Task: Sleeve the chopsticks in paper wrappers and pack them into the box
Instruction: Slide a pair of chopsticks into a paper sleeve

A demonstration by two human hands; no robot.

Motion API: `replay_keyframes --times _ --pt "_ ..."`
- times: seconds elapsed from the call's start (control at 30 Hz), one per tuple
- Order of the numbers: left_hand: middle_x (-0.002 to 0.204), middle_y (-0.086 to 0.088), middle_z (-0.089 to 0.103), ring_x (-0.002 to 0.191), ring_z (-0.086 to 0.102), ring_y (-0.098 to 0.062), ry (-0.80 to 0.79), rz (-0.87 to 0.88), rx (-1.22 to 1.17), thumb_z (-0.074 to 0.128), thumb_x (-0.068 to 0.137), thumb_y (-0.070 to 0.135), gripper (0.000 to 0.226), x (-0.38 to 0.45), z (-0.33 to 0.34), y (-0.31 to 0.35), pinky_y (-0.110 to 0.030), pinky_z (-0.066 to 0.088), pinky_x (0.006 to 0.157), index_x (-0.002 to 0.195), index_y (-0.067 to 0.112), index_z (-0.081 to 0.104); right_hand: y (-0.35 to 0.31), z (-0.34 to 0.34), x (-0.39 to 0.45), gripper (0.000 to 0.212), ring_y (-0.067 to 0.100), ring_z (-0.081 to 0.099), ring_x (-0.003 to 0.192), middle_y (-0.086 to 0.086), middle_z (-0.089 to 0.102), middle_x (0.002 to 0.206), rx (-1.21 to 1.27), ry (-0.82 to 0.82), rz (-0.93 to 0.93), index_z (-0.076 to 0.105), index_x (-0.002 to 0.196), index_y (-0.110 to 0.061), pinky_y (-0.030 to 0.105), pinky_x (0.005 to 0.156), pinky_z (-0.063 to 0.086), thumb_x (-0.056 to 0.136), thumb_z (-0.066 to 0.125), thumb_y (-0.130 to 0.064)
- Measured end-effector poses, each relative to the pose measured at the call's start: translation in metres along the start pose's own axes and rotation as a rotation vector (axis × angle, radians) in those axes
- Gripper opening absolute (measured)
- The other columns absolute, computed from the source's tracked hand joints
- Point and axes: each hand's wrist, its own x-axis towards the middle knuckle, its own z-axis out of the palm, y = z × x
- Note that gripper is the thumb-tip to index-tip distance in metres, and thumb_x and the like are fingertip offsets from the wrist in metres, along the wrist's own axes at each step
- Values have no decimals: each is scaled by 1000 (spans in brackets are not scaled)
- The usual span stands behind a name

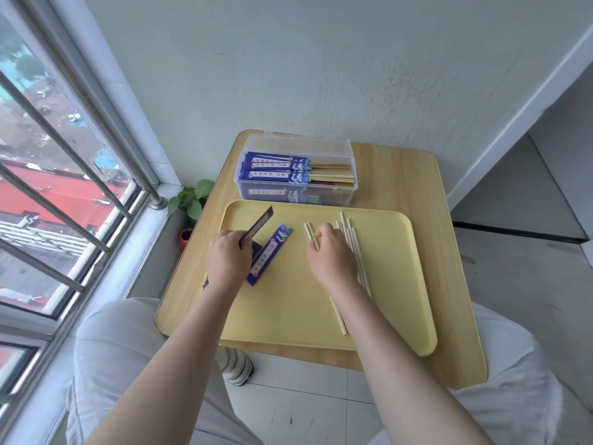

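Left hand pinches a limp, light paper wrapper raised off the tray; right hand curls on stiff, slick chopsticks, best taken mid-shaft; box far.

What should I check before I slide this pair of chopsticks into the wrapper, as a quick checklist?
1. Wrapper in grip: ok, left hand holds a blue wrapper lifted off the tray.
2. Wrapper mouth open: cannot tell.
3. Chopstick pair in grip: ok, right hand pinches two chopsticks.
4. Pair tips aligned: ok, roughly even.
5. Spare wrapper at hand: ok, another wrapper lies flat on the tray.
6. Box open for packing: ok, sleeved pairs already lie inside.
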Motion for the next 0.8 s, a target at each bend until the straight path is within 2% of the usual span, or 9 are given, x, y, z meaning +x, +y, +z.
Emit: replay_keyframes --times 0.07,0.13,0.23,0.37,0.47,0.57,0.67,0.73,0.8 --pt "88 0 60 82 55 -23 44 -26 8 50 101 19 22 7 -5 7 -29 33 59 108 15 71 -3 -3 -3 20 29 58 87 7 55 119 48 22 -21 52 118 -13 33 67 37 102 47 -23" --pt "80 1 59 72 55 -24 59 -40 26 48 102 23 21 11 -10 11 -30 35 54 110 20 67 -8 -5 -5 21 27 55 85 6 55 121 91 21 -32 53 120 -13 32 68 38 101 47 -20" --pt "85 -2 61 72 58 -26 -22 -59 101 48 103 27 20 8 -11 12 -34 44 58 120 22 56 -14 -4 -10 17 25 56 84 5 54 117 129 -21 -43 53 116 -13 32 68 40 101 46 -19" --pt "94 -5 54 80 53 -26 -147 -159 180 53 101 37 30 0 -8 9 -34 37 58 115 13 41 -16 0 -17 15 24 54 83 4 54 114 146 -56 -49 53 112 -13 32 69 39 101 45 -20" --pt "102 -10 53 87 51 -28 -197 -207 164 47 101 47 41 3 -4 7 -37 38 67 110 8 44 -14 0 -20 17 22 53 84 4 53 117 134 -86 -28 53 114 -14 30 70 38 102 44 -22" --pt "111 -15 50 97 49 -30 -229 -234 126 31 105 44 43 7 -4 7 -38 37 76 118 6 49 -14 0 -22 19 20 53 84 3 52 119 117 -102 -19 53 117 -14 29 70 38 103 44 -23" --pt "109 -15 50 97 44 -28 -205 -201 124 26 107 37 41 8 -7 9 -38 36 79 120 6 50 -14 1 -22 19 20 52 83 3 52 119 106 -109 -12 53 118 -14 29 70 39 103 44 -23" --pt "111 -18 54 98 46 -31 -122 -206 85 25 107 35 41 8 -14 12 -39 37 82 113 4 52 -14 3 -21 19 22 52 85 3 52 118 106 -115 -10 54 116 -14 30 71 39 102 44 -22" --pt "104 -14 56 98 50 -32 -15 -259 -49 24 107 36 42 8 -23 18 -40 40 84 107 7 53 -13 6 -20 19 26 55 89 5 56 116 118 -107 -21 57 111 -12 32 73 42 102 44 -22"
